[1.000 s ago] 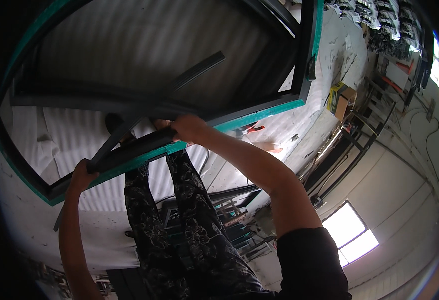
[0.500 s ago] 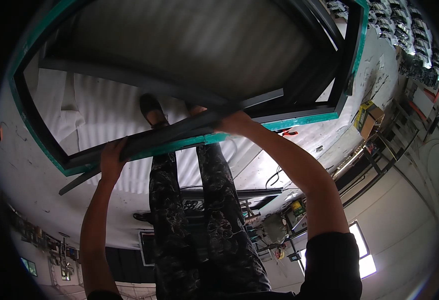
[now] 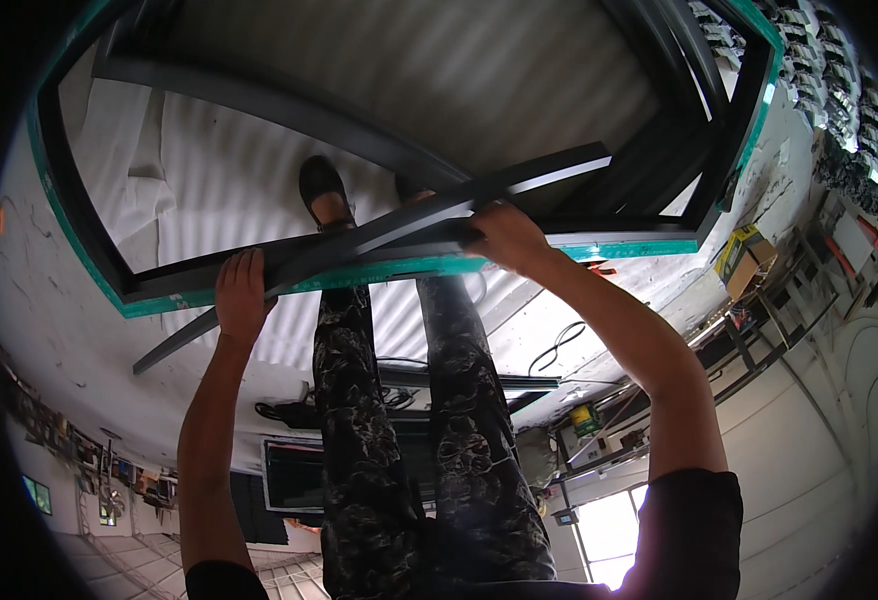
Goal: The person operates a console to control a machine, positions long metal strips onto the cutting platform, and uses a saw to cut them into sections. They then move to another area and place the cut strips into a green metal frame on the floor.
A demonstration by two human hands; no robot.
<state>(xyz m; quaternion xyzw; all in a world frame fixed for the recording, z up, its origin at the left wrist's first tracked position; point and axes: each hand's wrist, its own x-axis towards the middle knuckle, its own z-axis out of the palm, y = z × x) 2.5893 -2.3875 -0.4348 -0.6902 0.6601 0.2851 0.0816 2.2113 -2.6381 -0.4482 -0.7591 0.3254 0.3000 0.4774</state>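
Observation:
A large dark window frame [image 3: 174,283] with green tape along its outer edge spans the upper view. A loose, dark, straight strip [image 3: 379,232] lies slantwise over its near bar, the left end sticking out below the bar. My left hand [image 3: 243,295] is closed near the left corner, fingers over the bar and the strip passing under the palm. My right hand [image 3: 511,240] is closed on the near bar further right, just below the strip, its fingertips partly hidden. A second dark frame [image 3: 289,103] with a grey mesh-like panel [image 3: 389,60] lies inside the large one.
My feet, in dark shoes [image 3: 321,188], stand on a pale ribbed sheet [image 3: 229,180] showing through the frame. A yellow and brown box [image 3: 744,258] sits at the right, beside metal racking [image 3: 749,345]. Dark bars [image 3: 469,380] and a black cable [image 3: 556,347] lie behind my legs.
The frame, the strip and both hands have shifted slightly to the right in view. The strip's right end now stands higher, further from my right hand.

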